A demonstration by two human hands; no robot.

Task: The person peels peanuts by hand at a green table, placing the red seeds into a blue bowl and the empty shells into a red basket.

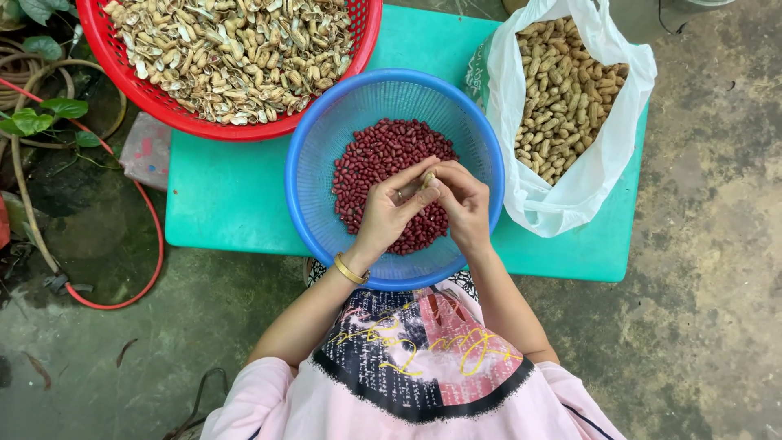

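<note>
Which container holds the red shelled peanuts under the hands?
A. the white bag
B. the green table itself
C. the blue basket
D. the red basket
C: the red kernels lie in the blue basket, right under both hands, the left hand and the right hand, which pinch one peanut; the red basket holds empty shells and the white bag unshelled peanuts.

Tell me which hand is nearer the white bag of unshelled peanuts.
Right. The right hand is over the blue basket on the side next to the white bag; the left hand sits farther from it, across the peanut both hands pinch.
</note>
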